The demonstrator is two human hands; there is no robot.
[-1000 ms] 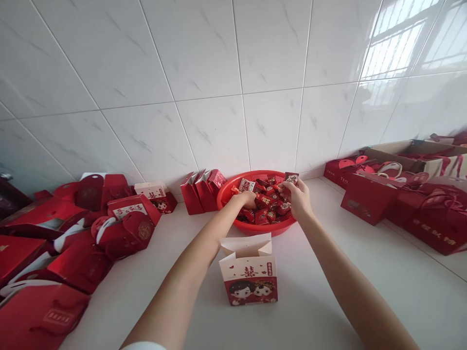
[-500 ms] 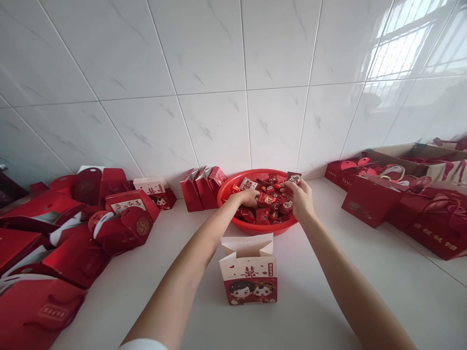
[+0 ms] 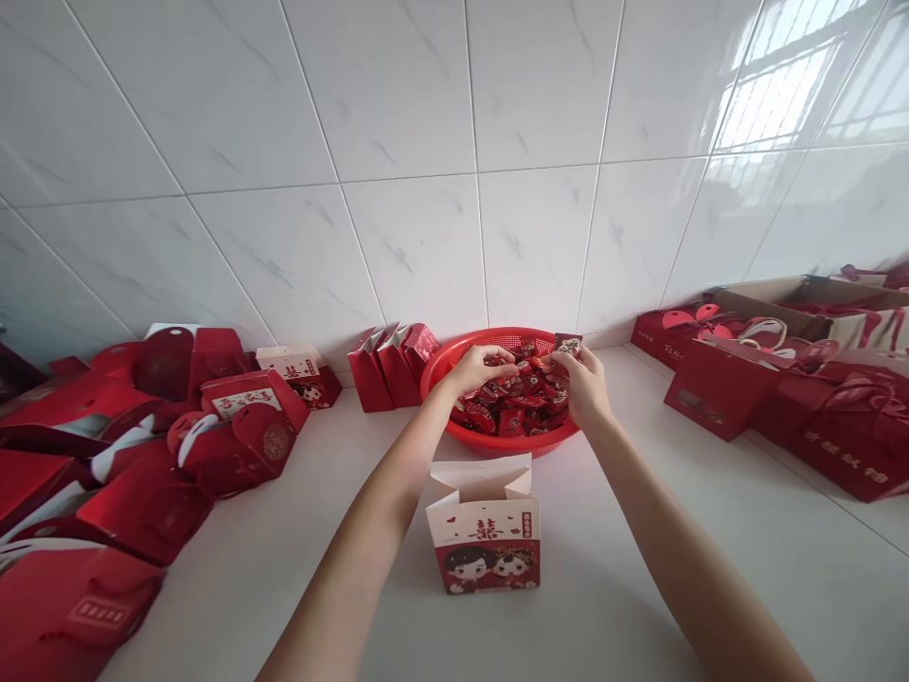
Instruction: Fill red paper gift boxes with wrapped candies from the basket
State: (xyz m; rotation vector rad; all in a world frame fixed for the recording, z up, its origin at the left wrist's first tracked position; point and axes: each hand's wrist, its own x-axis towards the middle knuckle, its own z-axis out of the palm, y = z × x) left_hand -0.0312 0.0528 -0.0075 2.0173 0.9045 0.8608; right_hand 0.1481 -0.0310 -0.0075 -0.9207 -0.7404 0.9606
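A red plastic basket (image 3: 511, 445) stands against the tiled wall, filled with small red-wrapped candies (image 3: 525, 398). My left hand (image 3: 479, 369) is over the basket's left part, thumb and fingers pinched at a small red packet. Over the right side, my right hand (image 3: 579, 379) is closed on a dark red packet with white writing (image 3: 568, 343), which sticks up above the fingers. Nearer me, an upright white and red box (image 3: 484, 545) with two cartoon faces has its top open.
Red bags (image 3: 389, 369) stand left of the basket. A cartoon-faced box (image 3: 304, 374) and many red boxes (image 3: 241, 445) crowd the far left. At right are red gift bags (image 3: 724, 384) and an open cardboard box (image 3: 767, 308).
My left hand has risen out of the candies and moved slightly left, its fingers now showing above them. The packet in my right hand has barely moved.
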